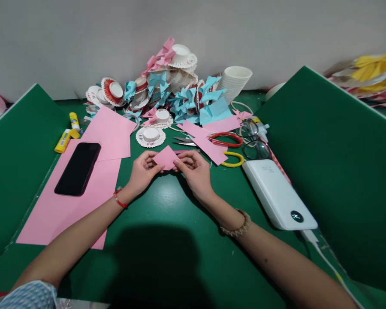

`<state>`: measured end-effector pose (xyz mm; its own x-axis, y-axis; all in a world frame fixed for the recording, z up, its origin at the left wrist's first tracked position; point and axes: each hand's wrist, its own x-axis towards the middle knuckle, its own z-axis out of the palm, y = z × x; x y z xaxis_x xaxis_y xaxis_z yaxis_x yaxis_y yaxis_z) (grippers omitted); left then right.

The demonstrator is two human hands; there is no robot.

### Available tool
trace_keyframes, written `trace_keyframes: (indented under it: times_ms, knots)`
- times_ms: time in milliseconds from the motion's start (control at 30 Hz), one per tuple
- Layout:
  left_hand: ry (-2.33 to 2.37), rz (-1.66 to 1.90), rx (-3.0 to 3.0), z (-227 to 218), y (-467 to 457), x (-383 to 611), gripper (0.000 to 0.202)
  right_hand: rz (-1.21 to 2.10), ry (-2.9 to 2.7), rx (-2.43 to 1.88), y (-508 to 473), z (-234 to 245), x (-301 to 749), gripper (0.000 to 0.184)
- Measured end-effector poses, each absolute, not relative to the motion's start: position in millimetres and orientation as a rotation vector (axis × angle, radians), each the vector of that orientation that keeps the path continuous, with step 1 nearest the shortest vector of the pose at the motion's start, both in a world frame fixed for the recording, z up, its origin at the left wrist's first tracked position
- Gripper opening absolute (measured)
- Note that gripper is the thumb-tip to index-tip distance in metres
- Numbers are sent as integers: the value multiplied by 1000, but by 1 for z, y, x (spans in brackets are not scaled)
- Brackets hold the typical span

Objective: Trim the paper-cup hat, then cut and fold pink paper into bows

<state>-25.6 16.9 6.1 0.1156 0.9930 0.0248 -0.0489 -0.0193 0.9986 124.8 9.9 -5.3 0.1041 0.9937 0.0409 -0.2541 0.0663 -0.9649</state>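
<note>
A small square of pink paper [166, 157] is held above the green table, one corner pointing away from me. My left hand [143, 168] pinches its left corner between thumb and fingers. At its right corner, my right hand [194, 171] grips the paper the same way. Just beyond the hands lie scissors with one red handle [227, 140] and one yellow handle [234, 159], partly covered by a pink paper strip [206, 143]. A small white paper hat [151, 135] rests behind the square.
Pink sheets [109, 133] and a black phone [78, 168] lie left, near yellow glue sticks [63, 140]. At right are a white power bank [278, 193] with a cable and eyeglasses [256, 149]. Decorated paper hats [161, 90] and stacked cups [234, 81] stand behind. Green partitions [337, 171] flank the table.
</note>
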Motion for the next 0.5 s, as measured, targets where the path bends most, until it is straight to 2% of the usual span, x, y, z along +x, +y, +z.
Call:
trace_keyframes:
  times_ms: [267, 433, 500]
  knots:
    - [1076, 1065, 1315, 12, 15, -26, 24, 1189, -985, -1006, 9, -6, 125, 22]
    - [1049, 1050, 1349, 12, 12, -26, 40, 1169, -965, -1005, 9, -5, 125, 23]
    - [1056, 1026, 1403, 10, 12, -26, 40, 1167, -959, -1013, 9, -4, 124, 25]
